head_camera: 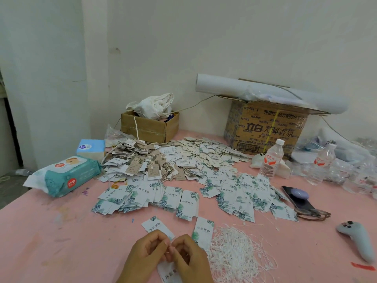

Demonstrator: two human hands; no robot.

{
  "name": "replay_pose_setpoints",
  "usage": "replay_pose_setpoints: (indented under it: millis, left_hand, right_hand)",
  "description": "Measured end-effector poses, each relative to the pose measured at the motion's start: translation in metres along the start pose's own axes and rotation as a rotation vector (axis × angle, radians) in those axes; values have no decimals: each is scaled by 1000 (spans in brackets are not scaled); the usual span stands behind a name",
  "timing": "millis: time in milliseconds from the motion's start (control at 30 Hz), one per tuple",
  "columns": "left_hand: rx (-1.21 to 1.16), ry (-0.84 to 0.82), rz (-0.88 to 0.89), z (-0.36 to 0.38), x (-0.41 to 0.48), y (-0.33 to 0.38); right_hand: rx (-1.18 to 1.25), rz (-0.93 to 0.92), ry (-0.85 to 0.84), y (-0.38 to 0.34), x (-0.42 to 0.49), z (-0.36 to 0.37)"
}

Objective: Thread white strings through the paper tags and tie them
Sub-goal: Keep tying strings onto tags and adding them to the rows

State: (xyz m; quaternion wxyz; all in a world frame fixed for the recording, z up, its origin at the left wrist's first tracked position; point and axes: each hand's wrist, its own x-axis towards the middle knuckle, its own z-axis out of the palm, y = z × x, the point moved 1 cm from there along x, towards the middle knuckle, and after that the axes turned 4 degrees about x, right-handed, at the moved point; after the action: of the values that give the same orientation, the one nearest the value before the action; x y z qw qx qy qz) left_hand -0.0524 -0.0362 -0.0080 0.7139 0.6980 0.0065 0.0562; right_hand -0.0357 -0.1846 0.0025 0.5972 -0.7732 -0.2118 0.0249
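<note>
My left hand (145,255) and my right hand (190,257) meet fingertip to fingertip at the front of the pink table (61,231). Both pinch a thin white string (170,248) between them. A paper tag (168,271) hangs below my hands, partly hidden by them. A tangled heap of white strings (234,254) lies just right of my right hand. Two loose leaf-print tags (156,225) (204,231) lie just beyond my fingers. Spread piles of tags (163,198) fill the table's middle, and strung tags (142,162) are heaped further back.
A wet-wipe pack (63,176) and tissue box (90,148) sit at left. Two cardboard boxes (150,126) (267,127) stand by the wall. Water bottles (272,158), a phone (296,198), glasses (314,213) and a grey controller (356,240) lie at right.
</note>
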Motion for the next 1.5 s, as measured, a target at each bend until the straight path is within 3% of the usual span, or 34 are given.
replay_pose_setpoints:
  millis: [533, 1167, 1500]
  left_hand:
    - [-2, 3, -29, 1, 1, -1]
    - [298, -66, 94, 5, -6, 1]
    - [320, -44, 88, 4, -3, 3]
  right_hand:
    - [0, 11, 36, 1, 1, -1]
    - [-106, 24, 36, 8, 1, 1]
    - [-146, -5, 26, 10, 3, 3]
